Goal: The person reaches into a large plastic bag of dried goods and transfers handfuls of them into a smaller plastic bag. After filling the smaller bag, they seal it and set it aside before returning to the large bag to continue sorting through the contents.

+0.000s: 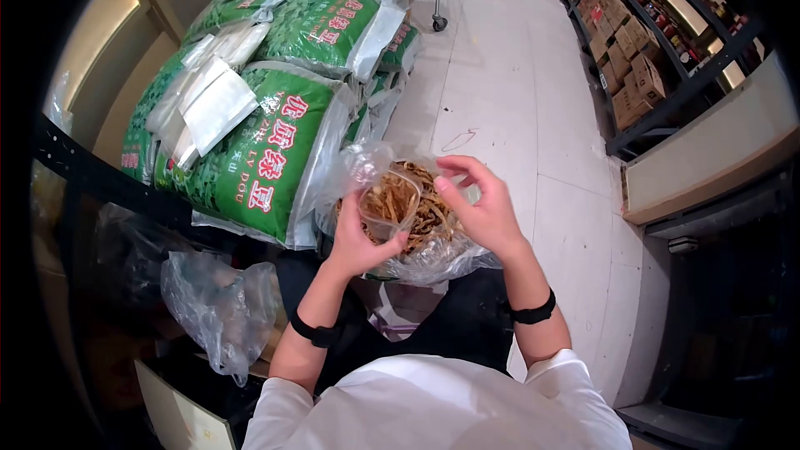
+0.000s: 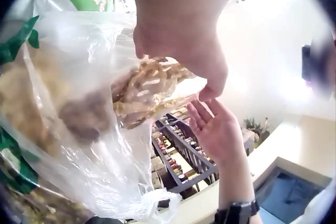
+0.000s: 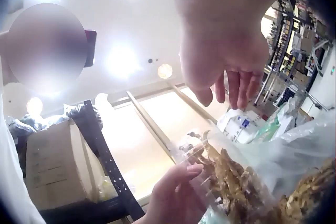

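Though glare off the plastic hampers me, the head view reads well enough: left hand [image 1: 357, 246] grips a clear, round-cornered plastic tub [image 1: 382, 221], thumb on the near side, fingers along the left wall. Thin, dried brown strips [image 1: 390, 198] lie heaped inside. Tub is held at the mouth of a large, crinkled clear plastic bag [image 1: 443, 258] with more of the same; I cannot tell what bears the bag's weight. Right hand [image 1: 490, 212] hovers just beside the tub, fingers loosely bent, thumb apart, nothing in its grasp that I can see. I judge the step to be filling the tub, likely well along; the next move would call for a steady left grip while the right settles or adds strips. In the way: bunched bag film, which could snag the rim, and a bulging green printed sack [image 1: 229, 187] crowding the left. Flat white packets [image 1: 218, 107] lie atop the sacks; a crumpled translucent bag [image 1: 221, 308] sits low on the left; brown cardboard boxes [image 1: 627, 67] stand well apart, right.
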`<action>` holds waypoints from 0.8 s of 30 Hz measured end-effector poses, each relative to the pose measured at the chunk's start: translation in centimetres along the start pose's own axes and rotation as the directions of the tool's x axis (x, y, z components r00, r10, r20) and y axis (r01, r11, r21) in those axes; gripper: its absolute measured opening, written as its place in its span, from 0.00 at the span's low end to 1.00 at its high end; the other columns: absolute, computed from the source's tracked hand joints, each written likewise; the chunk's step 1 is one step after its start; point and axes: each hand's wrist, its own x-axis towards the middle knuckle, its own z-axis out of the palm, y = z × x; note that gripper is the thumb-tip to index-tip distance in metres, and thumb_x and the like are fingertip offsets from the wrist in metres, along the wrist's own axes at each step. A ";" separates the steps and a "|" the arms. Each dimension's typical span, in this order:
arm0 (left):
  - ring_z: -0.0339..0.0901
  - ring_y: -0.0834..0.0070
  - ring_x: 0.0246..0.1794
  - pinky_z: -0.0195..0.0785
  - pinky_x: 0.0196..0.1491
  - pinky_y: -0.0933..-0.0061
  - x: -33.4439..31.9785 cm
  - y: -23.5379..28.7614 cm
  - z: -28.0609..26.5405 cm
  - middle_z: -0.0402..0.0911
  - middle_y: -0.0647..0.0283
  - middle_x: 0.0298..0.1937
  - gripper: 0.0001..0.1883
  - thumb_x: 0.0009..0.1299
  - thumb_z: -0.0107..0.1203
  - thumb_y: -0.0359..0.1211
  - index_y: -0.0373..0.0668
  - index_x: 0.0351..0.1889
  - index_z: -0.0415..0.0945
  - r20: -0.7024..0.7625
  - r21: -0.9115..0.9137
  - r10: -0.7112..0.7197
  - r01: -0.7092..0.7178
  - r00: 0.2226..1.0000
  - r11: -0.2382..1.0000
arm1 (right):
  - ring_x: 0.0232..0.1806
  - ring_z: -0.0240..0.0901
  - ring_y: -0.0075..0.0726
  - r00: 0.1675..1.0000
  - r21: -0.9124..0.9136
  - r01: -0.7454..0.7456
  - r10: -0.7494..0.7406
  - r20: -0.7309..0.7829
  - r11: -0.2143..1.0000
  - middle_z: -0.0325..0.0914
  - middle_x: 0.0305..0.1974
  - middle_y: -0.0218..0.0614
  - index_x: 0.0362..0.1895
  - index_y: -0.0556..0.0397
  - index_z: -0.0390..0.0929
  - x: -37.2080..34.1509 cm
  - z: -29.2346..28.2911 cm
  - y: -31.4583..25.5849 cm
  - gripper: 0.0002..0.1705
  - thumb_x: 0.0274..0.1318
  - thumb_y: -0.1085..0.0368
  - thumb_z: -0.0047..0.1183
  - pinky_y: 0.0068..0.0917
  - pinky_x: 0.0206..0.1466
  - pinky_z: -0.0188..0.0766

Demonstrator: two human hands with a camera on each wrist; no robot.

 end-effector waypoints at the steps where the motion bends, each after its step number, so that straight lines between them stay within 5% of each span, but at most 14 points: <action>1: 0.72 0.65 0.59 0.64 0.63 0.62 0.4 0.3 -0.5 0.71 0.52 0.60 0.48 0.52 0.72 0.38 0.32 0.67 0.55 0.086 -0.030 -0.068 0.071 0.994 0.997 | 0.48 0.77 0.31 0.984 0.150 -0.151 0.134 0.117 0.977 0.78 0.53 0.39 0.60 0.53 0.74 -0.3 0.4 0.3 0.23 0.62 0.63 0.57 0.28 0.49 0.74; 5: 0.71 0.65 0.60 0.63 0.64 0.63 0.0 -2.6 -1.1 0.71 0.53 0.60 0.46 0.53 0.70 0.36 0.33 0.67 0.56 0.219 -0.049 -0.060 0.073 0.974 0.996 | 0.45 0.77 0.30 0.922 0.075 -0.171 0.132 0.365 0.982 0.70 0.58 0.41 0.66 0.49 0.68 -0.9 1.2 0.6 0.25 0.65 0.65 0.54 0.26 0.46 0.75; 9: 0.70 0.65 0.62 0.61 0.65 0.62 -0.2 -1.7 -1.6 0.70 0.52 0.61 0.47 0.53 0.69 0.37 0.33 0.68 0.55 0.287 -0.029 -0.157 0.173 0.945 0.985 | 0.46 0.77 0.31 0.938 -0.002 -0.005 0.006 0.347 1.000 0.70 0.56 0.41 0.66 0.48 0.67 -1.1 1.4 0.4 0.27 0.63 0.66 0.55 0.27 0.45 0.76; 12: 0.67 0.62 0.65 0.58 0.68 0.62 -0.5 -1.3 -1.8 0.68 0.50 0.64 0.49 0.53 0.69 0.37 0.32 0.70 0.52 0.297 -0.049 -0.025 0.042 0.955 0.998 | 0.45 0.77 0.40 0.940 0.057 -0.065 0.042 0.340 0.996 0.73 0.53 0.45 0.59 0.50 0.73 -1.2 0.5 -1.1 0.24 0.57 0.68 0.56 0.30 0.46 0.75; 14: 0.67 0.62 0.66 0.59 0.68 0.62 -0.4 -0.7 -1.5 0.68 0.47 0.65 0.52 0.51 0.67 0.33 0.32 0.73 0.49 0.291 0.016 0.106 -0.116 0.951 0.993 | 0.45 0.76 0.37 0.901 -0.086 0.083 -0.038 0.433 0.993 0.70 0.56 0.40 0.52 0.49 0.78 -1.6 -0.1 -0.8 0.18 0.55 0.68 0.61 0.30 0.46 0.77; 18: 0.66 0.63 0.68 0.57 0.69 0.62 0.3 0.9 -0.6 0.66 0.48 0.68 0.51 0.53 0.69 0.35 0.32 0.72 0.50 0.320 -0.137 0.166 -0.128 0.933 0.982 | 0.44 0.76 0.39 0.871 -0.138 0.170 -0.083 0.483 0.976 0.72 0.54 0.39 0.40 0.52 0.81 -1.8 -0.9 -0.9 0.11 0.52 0.65 0.65 0.30 0.44 0.76; 20: 0.66 0.63 0.68 0.57 0.69 0.63 -0.1 2.2 0.1 0.67 0.50 0.68 0.47 0.56 0.69 0.38 0.33 0.71 0.55 0.137 -0.119 0.220 -0.204 0.966 0.972 | 0.43 0.76 0.49 0.932 -0.216 0.168 -0.084 0.353 0.962 0.74 0.49 0.41 0.35 0.55 0.78 -1.9 -1.4 -1.5 0.15 0.52 0.58 0.65 0.37 0.45 0.75; 24: 0.69 0.64 0.65 0.59 0.68 0.64 -1.1 2.4 -1.4 0.71 0.52 0.65 0.37 0.62 0.66 0.40 0.35 0.67 0.64 0.112 -0.116 0.090 -0.077 0.990 0.990 | 0.42 0.76 0.39 0.991 -0.200 0.115 -0.099 0.088 0.973 0.75 0.47 0.37 0.33 0.54 0.83 -2.1 -3.4 -2.4 0.13 0.50 0.58 0.68 0.35 0.40 0.74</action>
